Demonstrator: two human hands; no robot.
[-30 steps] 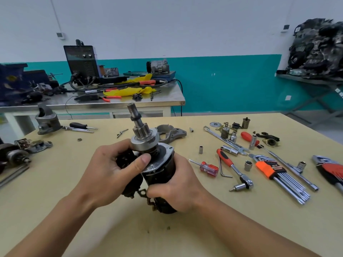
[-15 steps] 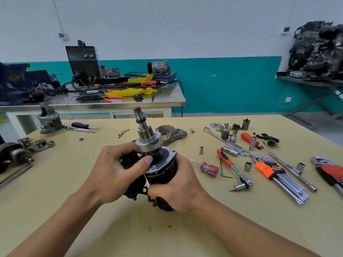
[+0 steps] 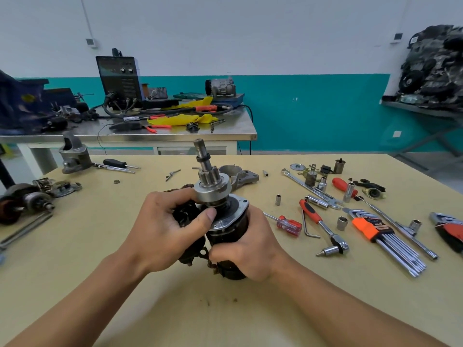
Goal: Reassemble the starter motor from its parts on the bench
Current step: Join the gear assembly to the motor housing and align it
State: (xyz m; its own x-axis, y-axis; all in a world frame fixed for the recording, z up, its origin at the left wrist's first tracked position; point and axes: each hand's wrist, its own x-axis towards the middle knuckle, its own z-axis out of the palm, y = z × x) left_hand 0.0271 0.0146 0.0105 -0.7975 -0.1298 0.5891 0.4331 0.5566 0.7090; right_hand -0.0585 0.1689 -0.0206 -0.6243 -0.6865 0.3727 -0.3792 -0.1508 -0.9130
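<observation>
The black starter motor body (image 3: pixel 229 229) stands upright on the bench, its shaft and pinion gear (image 3: pixel 208 169) pointing up above a silver drive collar (image 3: pixel 213 190). My right hand (image 3: pixel 250 246) wraps round the black housing from the right. My left hand (image 3: pixel 165 226) grips the black solenoid (image 3: pixel 184 212) beside the body, thumb pressing just under the collar. A grey nose housing (image 3: pixel 239 175) lies behind the motor. Another grey cast housing (image 3: pixel 74 154) stands at the far left.
Right of the motor lie a small red screwdriver (image 3: pixel 288 224), a ratchet (image 3: pixel 323 226), an orange hex key set (image 3: pixel 385 236), sockets, wrenches and small parts. Armature parts (image 3: pixel 27 199) sit at the left edge. A steel table (image 3: pixel 130 131) with equipment stands behind.
The motor and both hands sit slightly higher and further right in view. Both grips look unchanged.
</observation>
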